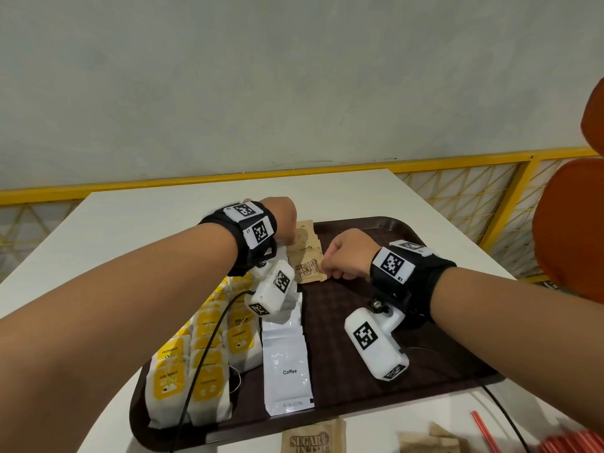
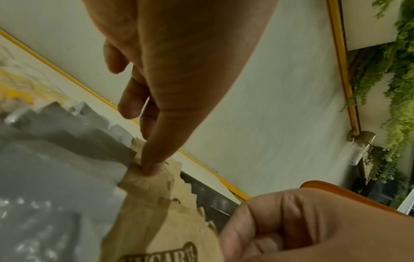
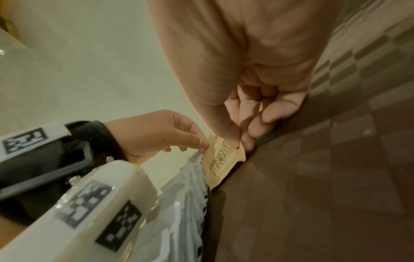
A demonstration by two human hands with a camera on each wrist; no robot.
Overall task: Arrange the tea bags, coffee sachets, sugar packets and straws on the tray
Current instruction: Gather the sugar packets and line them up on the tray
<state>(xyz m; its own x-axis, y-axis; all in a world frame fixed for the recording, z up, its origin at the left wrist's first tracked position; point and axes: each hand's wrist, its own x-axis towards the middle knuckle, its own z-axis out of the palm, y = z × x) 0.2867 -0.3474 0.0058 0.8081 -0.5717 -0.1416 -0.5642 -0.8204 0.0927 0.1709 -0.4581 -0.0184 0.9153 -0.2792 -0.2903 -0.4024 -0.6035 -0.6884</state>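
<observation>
Sugar packets [image 1: 307, 256] sit in an overlapping row at the far end of the tray [image 1: 376, 354], directly between my two hands. My left hand [image 1: 281, 220] presses a fingertip [image 2: 152, 168] down on the top edge of a packet at the far end of the row, its other fingers loosely curled and holding nothing. My right hand [image 1: 346, 256] pinches the edge of the nearest packet between thumb and forefinger, the remaining fingers tucked into the palm.

I judge these brown paper packets light, thin and limp, apt to slide over one another and over the tray's textured surface, so a pinch at a crimped edge looks like the safest hold, with a steadying finger on the row.

Print on the nearest packet reads "SUGAR IN THE RAW". Just nearer me than my left hand, white coffee sachets [image 1: 287, 364] lie fanned, the front one marked "Coffee". Outward from my left forearm, yellow-and-white tea bags [image 1: 202, 361] carry "MOMENT", "CONNECT" and "RELAX". More sugar packets [image 1: 310, 439] and red straws [image 1: 568, 444] wait on the tabletop [image 1: 130, 223], close under my right forearm.
</observation>
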